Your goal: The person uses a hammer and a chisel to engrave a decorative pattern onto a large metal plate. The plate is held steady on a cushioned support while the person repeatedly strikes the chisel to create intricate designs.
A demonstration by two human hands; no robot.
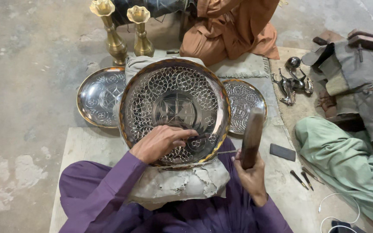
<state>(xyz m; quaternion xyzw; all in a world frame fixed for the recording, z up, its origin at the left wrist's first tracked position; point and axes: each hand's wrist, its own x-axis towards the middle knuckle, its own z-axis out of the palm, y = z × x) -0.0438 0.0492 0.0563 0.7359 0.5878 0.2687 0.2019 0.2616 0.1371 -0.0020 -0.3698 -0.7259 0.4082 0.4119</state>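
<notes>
Two more engraved plates (98,97) flank your work, two brass vases (116,36) stand beyond, small chisels (303,177) lie at your right. Your engraved bowl (175,110) rests tilted on a padded block (182,183) over your lap. Your left hand (160,142) pinches a chisel (197,136) pointing right across the bowl; your right hand (249,172) clamps a wooden mallet (252,136), its long axis upright.
</notes>
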